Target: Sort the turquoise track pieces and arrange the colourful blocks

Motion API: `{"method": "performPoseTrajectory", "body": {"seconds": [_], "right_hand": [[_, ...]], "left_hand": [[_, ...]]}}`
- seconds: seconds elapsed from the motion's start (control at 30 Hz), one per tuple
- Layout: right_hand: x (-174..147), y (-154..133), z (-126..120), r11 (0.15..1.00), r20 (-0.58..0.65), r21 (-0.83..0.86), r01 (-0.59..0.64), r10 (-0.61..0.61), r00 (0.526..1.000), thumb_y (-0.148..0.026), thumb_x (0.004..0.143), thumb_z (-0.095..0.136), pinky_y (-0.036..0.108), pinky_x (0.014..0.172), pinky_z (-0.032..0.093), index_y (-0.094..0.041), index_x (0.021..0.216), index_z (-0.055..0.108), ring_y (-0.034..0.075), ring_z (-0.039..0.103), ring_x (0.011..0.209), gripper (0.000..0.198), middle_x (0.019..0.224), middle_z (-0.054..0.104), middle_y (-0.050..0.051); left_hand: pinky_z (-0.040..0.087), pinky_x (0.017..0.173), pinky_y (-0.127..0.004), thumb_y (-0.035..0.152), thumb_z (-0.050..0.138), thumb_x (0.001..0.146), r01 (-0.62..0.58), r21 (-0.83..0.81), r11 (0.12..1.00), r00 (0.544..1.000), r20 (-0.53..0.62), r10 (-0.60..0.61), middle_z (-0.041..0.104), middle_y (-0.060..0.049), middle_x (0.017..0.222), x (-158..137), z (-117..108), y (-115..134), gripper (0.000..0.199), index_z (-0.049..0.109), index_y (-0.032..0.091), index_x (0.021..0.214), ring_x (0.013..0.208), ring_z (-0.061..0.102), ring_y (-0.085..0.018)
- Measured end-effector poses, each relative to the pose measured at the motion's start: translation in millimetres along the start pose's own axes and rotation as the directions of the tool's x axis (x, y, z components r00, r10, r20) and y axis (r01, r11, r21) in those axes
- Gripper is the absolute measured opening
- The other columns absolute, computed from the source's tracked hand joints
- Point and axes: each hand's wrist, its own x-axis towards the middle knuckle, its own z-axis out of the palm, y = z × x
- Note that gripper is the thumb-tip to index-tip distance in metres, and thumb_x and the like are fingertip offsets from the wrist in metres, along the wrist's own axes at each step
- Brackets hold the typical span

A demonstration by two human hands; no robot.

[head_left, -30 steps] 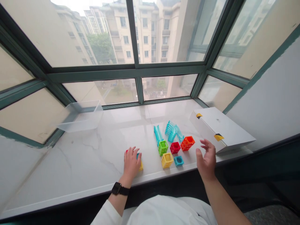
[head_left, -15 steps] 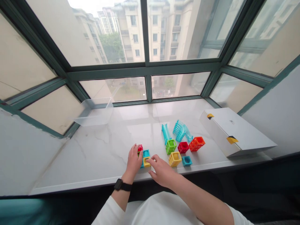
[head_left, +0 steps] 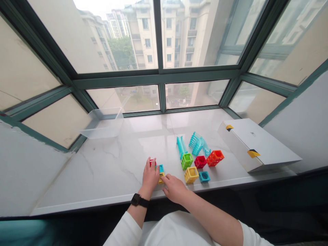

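A low cluster of plastic building blocks lies near the sill's front edge, partly hidden under my hands. Its red block [head_left: 153,163], blue block [head_left: 161,168] and yellow block [head_left: 161,178] show. My left hand [head_left: 150,177] curls over the cluster's left side and holds it, its fingertips by the red block. From the right, my right hand [head_left: 175,188] touches the yellow block with its index fingertip, thumb apart from the fingers. Right of it stand a taller yellow block [head_left: 191,175], a small blue block [head_left: 204,176] and a green block [head_left: 187,161].
Farther right are a dark red block [head_left: 200,162] and an orange-red block [head_left: 215,158]. Behind them lie clear blue track pieces [head_left: 196,143]. A white box [head_left: 266,141] stands at the right, a clear plastic bin [head_left: 104,131] at the back left. Windows border the marble sill [head_left: 115,160].
My left hand has moved right, covering more of the cluster. My right hand's fingers have drawn closer together beside the yellow block. The other blocks have stayed put.
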Motion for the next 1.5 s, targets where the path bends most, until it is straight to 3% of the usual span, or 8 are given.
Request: {"method": "performPoseTrajectory", "body": {"seconds": [0.13,0.47,0.77,1.1,1.27,1.37,1.5], "right_hand": [[1,0,1,1.0,-0.014,-0.011,0.002,-0.002,1.0,-0.029,0.095,0.062,0.037,0.09,0.052,-0.025,0.136,0.06,0.03,0.066,0.115,0.042,0.128,0.067,0.011],[1,2,4,0.999,-0.03,-0.04,0.004,-0.005,1.0,-0.028,0.096,0.06,0.038,0.089,0.053,-0.024,0.128,0.063,0.03,0.066,0.113,0.033,0.126,0.068,0.011],[2,2,17,0.998,-0.095,-0.065,-0.004,-0.002,0.995,-0.027,0.096,0.062,0.038,0.09,0.054,-0.024,0.131,0.061,0.031,0.064,0.114,0.036,0.128,0.066,0.011],[13,5,16,0.977,-0.19,-0.103,-0.186,0.165,0.968,-0.028,0.101,0.061,0.043,0.09,0.056,-0.016,0.131,0.059,0.033,0.062,0.114,0.032,0.128,0.063,0.016],[18,1,23,0.962,-0.242,-0.096,-0.254,0.225,0.944,-0.027,0.101,0.062,0.042,0.096,0.055,-0.015,0.132,0.06,0.033,0.06,0.118,0.034,0.135,0.061,0.019],[22,2,25,0.957,-0.249,-0.078,-0.278,0.251,0.935,-0.024,0.101,0.06,0.042,0.101,0.053,-0.012,0.137,0.059,0.034,0.058,0.125,0.038,0.148,0.054,0.022],[26,4,26,0.951,-0.239,-0.066,-0.302,0.279,0.93,-0.021,0.1,0.059,0.043,0.104,0.052,-0.01,0.144,0.055,0.035,0.056,0.13,0.045,0.158,0.046,0.023]], "left_hand": [[0.045,0.117,-0.056,0.031,0.046,0.105,-0.03,-0.046,0.998,0.999,-0.019,0.029,0.039,-0.024,0.162,0,1,-2,0.051,0.045,0.015,0.153,0.15,0.043,-0.037],[0.044,0.12,-0.058,0.026,0.043,0.106,-0.132,-0.084,0.988,0.991,0.004,0.133,0.046,-0.022,0.159,0,0,-8,0.045,0.048,0.015,0.149,0.155,0.039,-0.035],[0.046,0.118,-0.058,0.031,0.042,0.107,-0.06,-0.097,0.993,0.997,0.034,0.064,0.039,-0.02,0.165,0,1,-8,0.046,0.047,0.019,0.151,0.151,0.045,-0.035],[0.047,0.119,-0.051,0.036,0.038,0.109,-0.054,-0.129,0.99,0.989,0.13,0.071,0.04,-0.013,0.167,0,-7,-6,0.045,0.049,0.024,0.152,0.15,0.047,-0.03],[0.053,0.111,-0.05,0.035,0.043,0.107,-0.012,-0.177,0.984,0.993,0.117,0.033,0.025,-0.018,0.173,-1,-9,-6,0.051,0.039,0.022,0.157,0.148,0.05,-0.032],[0.052,0.112,-0.049,0.035,0.05,0.104,-0.018,-0.198,0.98,0.993,0.114,0.041,0.037,-0.021,0.164,-1,-14,-12,0.057,0.035,0.02,0.157,0.145,0.052,-0.031],[0.048,0.116,-0.047,0.037,0.056,0.1,-0.08,-0.217,0.973,0.973,0.197,0.124,0.055,-0.018,0.151,1,-28,-23,0.062,0.035,0.019,0.156,0.14,0.057,-0.029]]}}
